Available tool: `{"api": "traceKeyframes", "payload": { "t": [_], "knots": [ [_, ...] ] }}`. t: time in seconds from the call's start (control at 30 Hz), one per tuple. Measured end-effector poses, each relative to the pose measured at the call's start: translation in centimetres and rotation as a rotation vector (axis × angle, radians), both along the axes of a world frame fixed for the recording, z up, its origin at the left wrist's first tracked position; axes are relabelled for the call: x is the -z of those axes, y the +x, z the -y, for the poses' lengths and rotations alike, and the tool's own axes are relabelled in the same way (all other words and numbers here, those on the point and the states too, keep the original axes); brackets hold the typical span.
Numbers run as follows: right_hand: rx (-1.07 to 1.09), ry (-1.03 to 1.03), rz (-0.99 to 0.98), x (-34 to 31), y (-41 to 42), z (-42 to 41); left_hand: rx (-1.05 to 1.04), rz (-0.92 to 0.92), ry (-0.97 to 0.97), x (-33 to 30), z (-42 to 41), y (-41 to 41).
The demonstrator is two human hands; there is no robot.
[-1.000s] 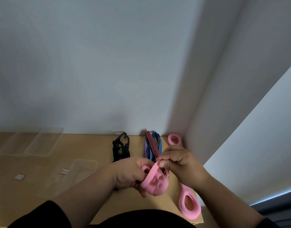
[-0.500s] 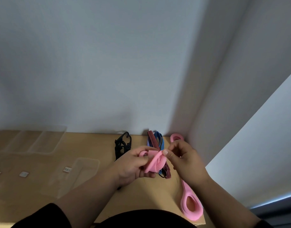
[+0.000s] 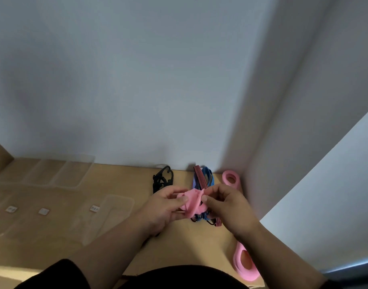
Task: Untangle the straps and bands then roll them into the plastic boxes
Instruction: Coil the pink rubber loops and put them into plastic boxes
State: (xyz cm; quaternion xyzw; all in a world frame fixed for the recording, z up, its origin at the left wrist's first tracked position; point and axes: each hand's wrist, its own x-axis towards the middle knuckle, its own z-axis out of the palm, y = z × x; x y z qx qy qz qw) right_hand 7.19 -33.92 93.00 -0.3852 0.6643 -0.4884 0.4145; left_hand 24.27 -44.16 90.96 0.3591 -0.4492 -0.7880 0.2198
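Since a second ago the pink band [image 3: 193, 203] has been bunched up higher; left hand [image 3: 166, 207] and right hand [image 3: 229, 205] each pinch it between them, above the worktop [image 3: 120, 243], their grip closed.

1 head-worn camera looks forward and down, close over the desk [image 3: 120, 253] and wall corner.

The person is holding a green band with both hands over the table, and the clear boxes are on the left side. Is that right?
Almost. The band is pink, not green, as the head view shows. The left hand and right hand do hold it over the table, and the clear boxes are on the left.
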Motion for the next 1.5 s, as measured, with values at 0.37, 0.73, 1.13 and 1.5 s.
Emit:
{"api": "traceKeyframes", "payload": {
  "t": [0.37, 0.73, 1.13, 1.5],
  "knots": [
    [-0.277, 0.137, -0.114, 2.4, 7.1, 5.1, -0.178, 0.259, -0.091, 2.1, 1.1, 9.6],
    [-0.418, 0.240, -0.323, 5.8, 16.0, 13.2, -0.285, 0.650, -0.414, 5.3, 5.9, 17.7],
    [-0.309, 0.368, -0.564, 10.9, 19.2, 17.9, 0.066, 0.905, -0.740, 9.4, 13.8, 18.2],
    [-0.328, 0.530, -0.736, 14.1, 20.1, 19.9, 0.281, 0.990, -0.927, 12.7, 17.6, 17.9]
  ]
}}
